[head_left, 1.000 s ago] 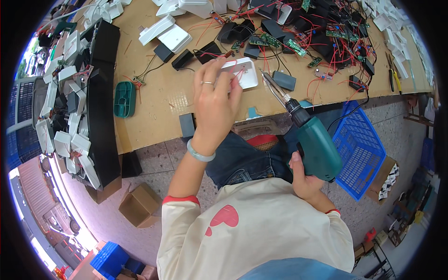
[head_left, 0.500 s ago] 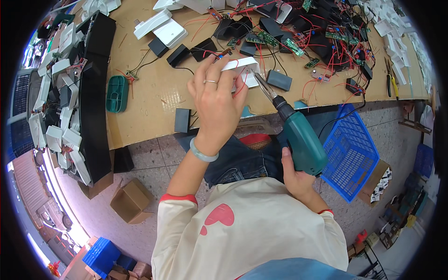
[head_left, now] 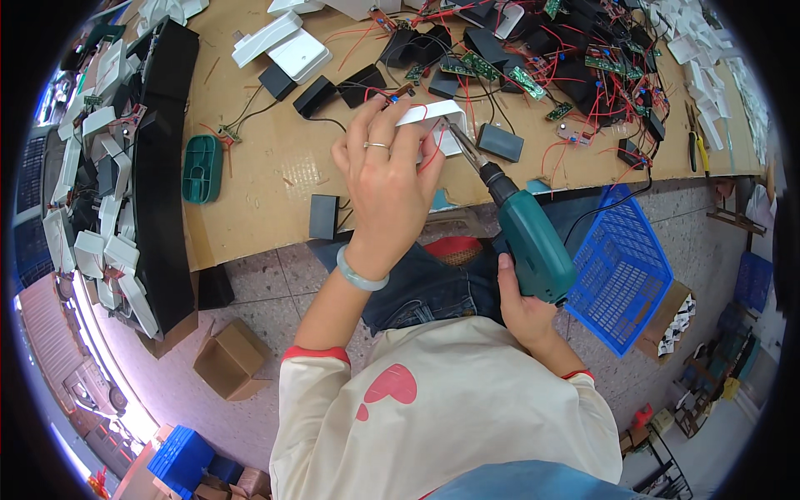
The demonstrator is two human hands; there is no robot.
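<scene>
My left hand (head_left: 386,171) is closed around a white plastic housing (head_left: 451,143) at the table's near edge, with thin red wires by the fingers. In my right hand (head_left: 527,310) is a green electric screwdriver (head_left: 537,248), shaped like a small drill. Its bit reaches into the open side of the housing; the exact contact point is too small to tell. A black box-shaped part (head_left: 500,142) lies just right of the housing. Another black box (head_left: 324,217) rests near the edge, left of my left wrist.
A green tray (head_left: 202,169) sits on the cardboard-covered table (head_left: 267,204). Wired circuit boards (head_left: 527,82) and black parts are heaped at the back. White housings fill a black bin (head_left: 171,183) at left. Pliers (head_left: 702,142) lie at right; a blue crate (head_left: 618,275) stands below the edge.
The screwdriver and my right hand have shifted slightly left and upward, with the bit still at the housing. My left hand keeps its hold, almost unmoved.
</scene>
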